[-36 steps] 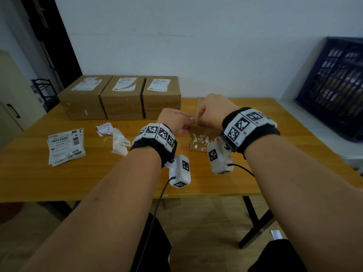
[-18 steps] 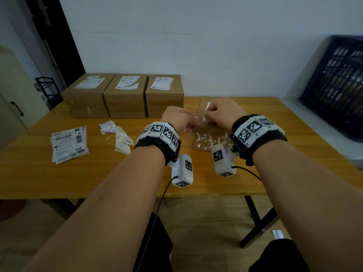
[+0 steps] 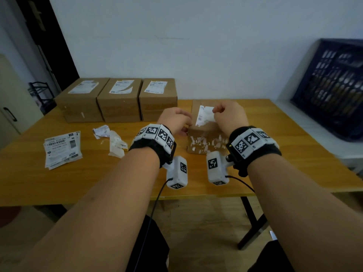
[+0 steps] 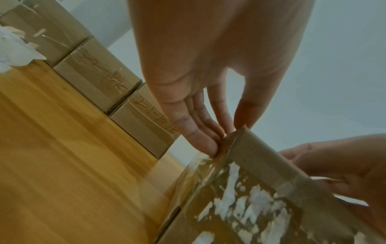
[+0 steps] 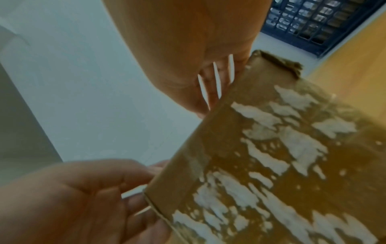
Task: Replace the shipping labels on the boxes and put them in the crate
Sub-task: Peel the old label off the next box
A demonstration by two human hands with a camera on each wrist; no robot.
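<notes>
Left hand: the left hand (image 3: 175, 120) rests with straight fingers (image 4: 205, 132) against the upper left edge of the box (image 3: 206, 138), thumb on top of that corner; nothing is curled round the cardboard.
Right hand: the right hand (image 3: 229, 116) has its fingers curled and pinches the old label (image 3: 204, 116) at its right edge, just above the box top.
Old label: white, partly lifted, its lower left part on the box top between the two hands.
Box: brown cardboard, standing on the table (image 3: 275, 134) under both hands; its near face, below the wrists, is covered with white torn paper scraps (image 5: 292, 145).
Other boxes: three labelled boxes (image 3: 119, 99) stand in a row side by side, beyond and to the left of the left hand, against the wall.
New labels: a small stack of printed labels (image 3: 61, 150) lies well to the left of the left hand.
Peeled paper: crumpled scraps (image 3: 112, 138) lie between that stack and the left wrist.
Crate: the dark blue crate (image 3: 332, 89) stands far to the right of the right hand, off the table.
</notes>
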